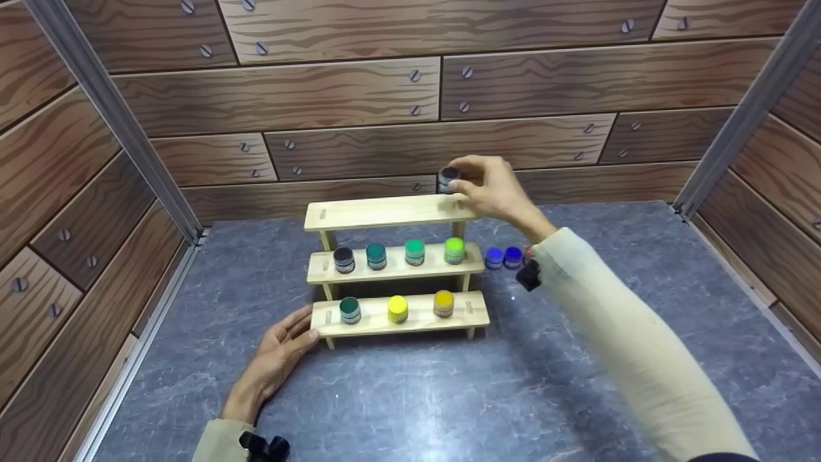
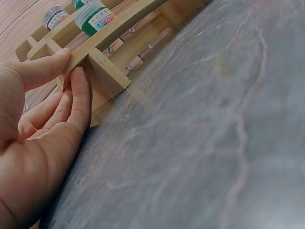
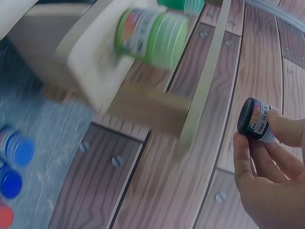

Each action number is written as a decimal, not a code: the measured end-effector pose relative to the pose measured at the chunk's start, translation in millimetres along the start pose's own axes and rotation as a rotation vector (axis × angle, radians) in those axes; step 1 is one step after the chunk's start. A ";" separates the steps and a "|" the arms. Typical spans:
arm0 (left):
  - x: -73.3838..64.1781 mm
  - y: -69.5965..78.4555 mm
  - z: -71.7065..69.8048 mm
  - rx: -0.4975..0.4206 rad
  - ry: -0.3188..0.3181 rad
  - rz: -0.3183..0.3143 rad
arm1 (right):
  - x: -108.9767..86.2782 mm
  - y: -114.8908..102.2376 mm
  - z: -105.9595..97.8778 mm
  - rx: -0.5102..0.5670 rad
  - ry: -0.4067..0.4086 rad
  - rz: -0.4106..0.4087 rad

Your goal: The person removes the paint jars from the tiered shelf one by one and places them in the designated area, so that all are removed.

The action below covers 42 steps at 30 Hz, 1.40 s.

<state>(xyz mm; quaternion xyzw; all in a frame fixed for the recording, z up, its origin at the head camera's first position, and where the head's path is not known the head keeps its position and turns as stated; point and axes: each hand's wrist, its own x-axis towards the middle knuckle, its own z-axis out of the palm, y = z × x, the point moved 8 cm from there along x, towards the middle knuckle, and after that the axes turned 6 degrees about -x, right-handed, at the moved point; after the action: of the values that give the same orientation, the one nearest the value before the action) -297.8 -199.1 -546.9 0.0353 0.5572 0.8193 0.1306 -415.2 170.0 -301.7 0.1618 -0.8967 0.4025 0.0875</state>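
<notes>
A three-tier wooden display rack (image 1: 378,213) stands on the grey marbled table. My left hand (image 1: 277,354) grips the left end of its lowest tier, the thumb on top and the fingers beneath, as the left wrist view shows. My right hand (image 1: 499,191) pinches a small dark paint jar (image 3: 255,119) by its sides, above the right end of the bare top tier. On the middle tier sit a black jar (image 1: 344,260), a teal jar (image 1: 376,256), a green jar (image 1: 414,252) and a lime jar (image 1: 454,251). The lowest tier carries dark green (image 1: 350,310), yellow (image 1: 397,309) and amber (image 1: 443,304) jars.
Right of the rack, two blue jars (image 1: 503,258) and a red jar (image 3: 5,216) stand on the table, the red one mostly behind my right sleeve in the head view. Wood-patterned panels (image 1: 359,151) with metal corner posts (image 1: 115,122) enclose the table at back and sides.
</notes>
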 end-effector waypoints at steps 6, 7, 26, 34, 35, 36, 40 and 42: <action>0.4 -0.8 0.5 0.003 -0.002 -0.002 | -9.7 20.7 -22.4 -0.017 0.036 0.005; 0.2 -0.7 0.5 0.002 -0.003 -0.002 | -11.5 24.5 -25.2 -0.011 0.037 0.013; -0.1 -0.4 -0.8 -0.002 0.001 -0.004 | -43.6 91.2 -73.5 -0.062 0.102 0.091; -0.7 0.5 -1.5 -0.003 0.007 -0.004 | -54.9 121.8 -81.3 -0.076 0.109 0.120; -0.5 0.4 -1.5 -0.004 0.007 -0.004 | -56.4 125.5 -82.2 -0.074 0.112 0.126; -0.4 0.4 -1.4 -0.004 0.007 -0.004 | -57.9 128.7 -83.0 -0.071 0.114 0.130; -0.1 0.3 -0.9 0.000 0.006 -0.003 | -65.0 142.7 -84.1 -0.082 0.109 0.156; 0.1 0.1 -0.3 0.005 0.001 -0.004 | -68.8 150.3 -83.0 -0.073 0.099 0.169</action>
<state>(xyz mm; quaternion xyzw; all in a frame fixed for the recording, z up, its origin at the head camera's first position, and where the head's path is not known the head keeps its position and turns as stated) -298.0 -199.3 -547.0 0.0342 0.5595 0.8175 0.1319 -403.0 341.1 -370.9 0.0621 -0.9159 0.3829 0.1034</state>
